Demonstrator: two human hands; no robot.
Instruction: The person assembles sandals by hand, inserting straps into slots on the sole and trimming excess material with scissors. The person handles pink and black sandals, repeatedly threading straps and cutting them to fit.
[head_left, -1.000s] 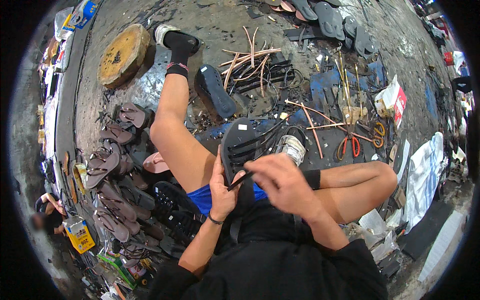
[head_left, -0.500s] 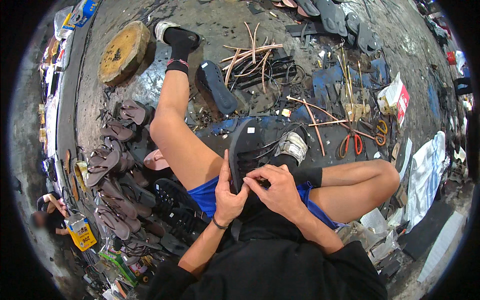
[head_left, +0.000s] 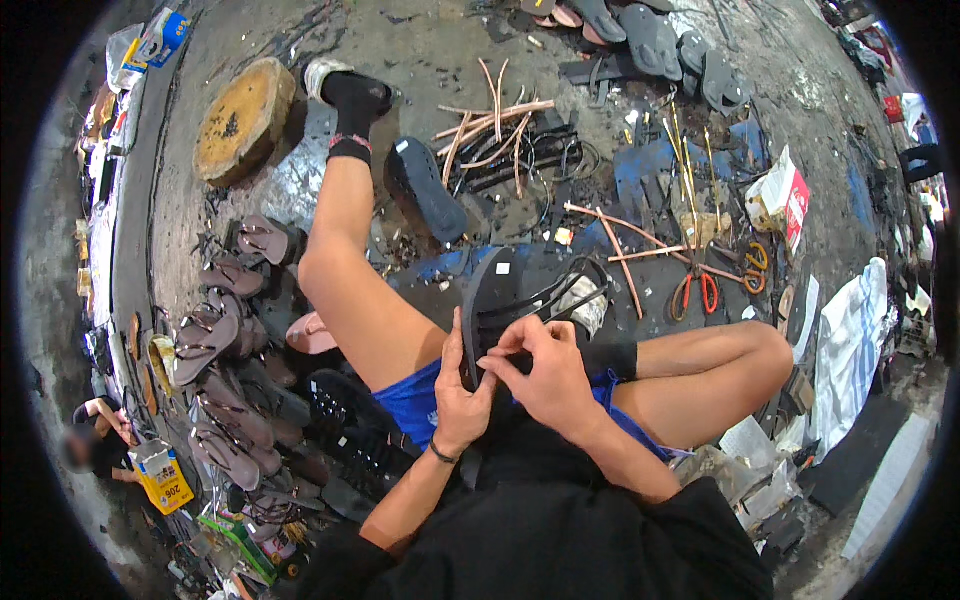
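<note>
Over my lap I hold a black sandal (head_left: 489, 290) with a white square sticker near its toe end. My left hand (head_left: 462, 405) grips its lower left edge, fingers behind the sole and thumb at the side. My right hand (head_left: 552, 378) is closed in a pinch at the sandal's right edge, among the straps near the heel end. What lies between those fingertips is hidden. Thin black straps (head_left: 580, 268) loop out from the sandal to the right, in front of my foot in a whitish sandal.
Piled sandals (head_left: 225, 400) lie left of my legs. Ahead are a round wooden block (head_left: 243, 122), a dark sole (head_left: 428, 188) and tan strips (head_left: 497, 120). Orange-handled scissors (head_left: 695, 290) and a white cloth (head_left: 850, 350) lie right. Another person (head_left: 105, 430) is at far left.
My right hand has risen slightly, its fingers more bent at the straps. The strap loop stands wider and further right. My left hand keeps its grip on the sandal.
</note>
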